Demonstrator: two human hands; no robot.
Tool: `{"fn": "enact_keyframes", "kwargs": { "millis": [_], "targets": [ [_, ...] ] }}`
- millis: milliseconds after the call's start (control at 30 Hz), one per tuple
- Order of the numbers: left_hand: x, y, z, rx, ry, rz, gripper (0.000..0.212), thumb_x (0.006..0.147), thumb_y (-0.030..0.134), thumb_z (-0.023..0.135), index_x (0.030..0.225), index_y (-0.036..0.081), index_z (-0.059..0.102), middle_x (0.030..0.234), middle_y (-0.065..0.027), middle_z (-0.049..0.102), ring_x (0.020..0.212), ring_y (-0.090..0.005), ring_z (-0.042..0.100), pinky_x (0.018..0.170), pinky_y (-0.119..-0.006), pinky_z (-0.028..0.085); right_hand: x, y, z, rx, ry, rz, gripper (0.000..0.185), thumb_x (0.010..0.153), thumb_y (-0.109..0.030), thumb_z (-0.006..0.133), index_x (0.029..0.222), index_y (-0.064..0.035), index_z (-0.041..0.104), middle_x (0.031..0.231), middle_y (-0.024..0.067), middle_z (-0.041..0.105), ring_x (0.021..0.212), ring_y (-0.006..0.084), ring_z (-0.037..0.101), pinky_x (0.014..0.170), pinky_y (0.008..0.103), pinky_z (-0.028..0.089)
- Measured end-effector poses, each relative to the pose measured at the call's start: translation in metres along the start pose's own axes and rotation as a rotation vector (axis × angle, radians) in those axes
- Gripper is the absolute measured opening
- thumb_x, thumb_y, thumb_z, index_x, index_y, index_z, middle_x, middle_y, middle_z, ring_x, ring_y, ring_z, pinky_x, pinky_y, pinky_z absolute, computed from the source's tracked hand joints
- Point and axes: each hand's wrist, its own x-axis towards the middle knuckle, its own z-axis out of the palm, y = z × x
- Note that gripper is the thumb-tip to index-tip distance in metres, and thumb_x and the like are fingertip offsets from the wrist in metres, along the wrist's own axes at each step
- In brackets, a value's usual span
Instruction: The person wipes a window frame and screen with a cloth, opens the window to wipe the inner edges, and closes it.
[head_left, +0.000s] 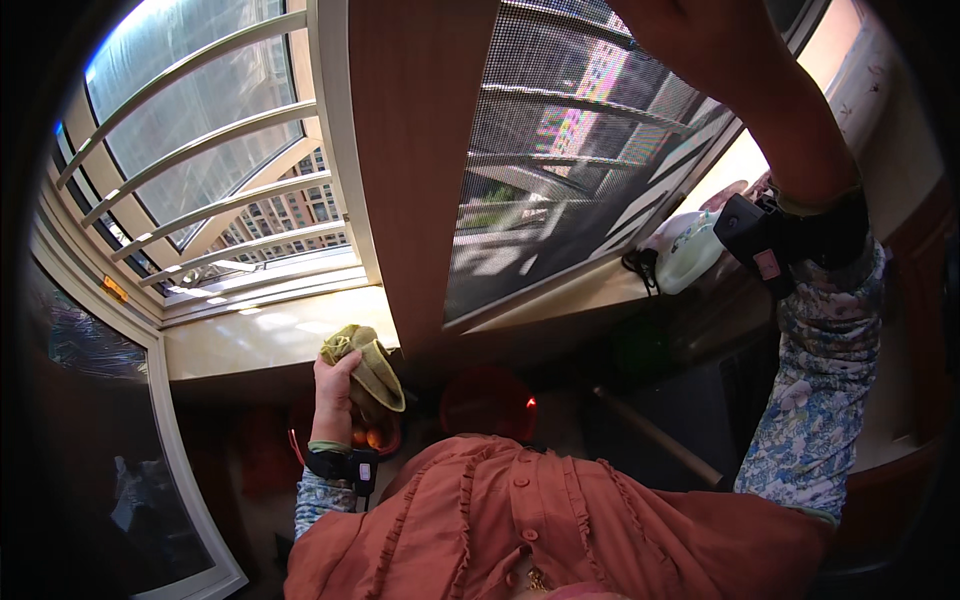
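Observation:
My left hand (336, 386) grips a folded yellow-green cloth (367, 371) with a bright stitched edge, in front of a sunlit windowsill (277, 326). My right arm is raised to the upper right. The right hand (667, 19) is mostly cut off by the top edge, so its fingers and anything in them are hidden. Nearest to it is a window insect screen (570, 157) of fine mesh, with bars and buildings showing through. Between this screen and the barred window on the left stands a broad reddish-brown post (420, 165).
White bars (210, 120) cross the left window. A framed dark panel (127, 450) stands swung inward at lower left. A pale green plastic item (686, 255) and a dark cord (643, 271) lie on the right sill. Below are orange fruits (367, 437), a red container (487, 405) and a wooden stick (660, 439).

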Motion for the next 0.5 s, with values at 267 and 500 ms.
{"fn": "enact_keyframes", "kwargs": {
  "millis": [267, 500],
  "targets": [
    [-0.030, -0.017, 0.036, -0.029, -0.141, -0.007, 0.036, 0.070, -0.005, 0.056, 0.106, -0.004, 0.052, 0.094, -0.0124, 0.061, 0.080, -0.0218, 0.062, 0.073, -0.032, 0.052, -0.106, -0.011, -0.031, 0.055, 0.157, 0.010, 0.024, 0.076, 0.001, 0.055, 0.100, 0.0000, 0.054, 0.082, 0.0127, 0.060, 0.067, 0.0241, 0.058, 0.060, 0.0299, 0.046],
    [-0.018, -0.045, 0.121, -0.064, -0.347, -0.029, 0.037, 0.073, -0.001, 0.055, 0.109, -0.004, 0.050, 0.095, -0.0112, 0.060, 0.081, -0.0204, 0.061, 0.073, -0.032, 0.051, -0.196, -0.066, -0.096, -0.357, 0.105, 0.375, 0.037, 0.086, -0.007, 0.052, 0.121, -0.0003, 0.044, 0.106, 0.0105, 0.056, 0.097, 0.0147, 0.054, 0.080, 0.0276, 0.045]
  ]
}}
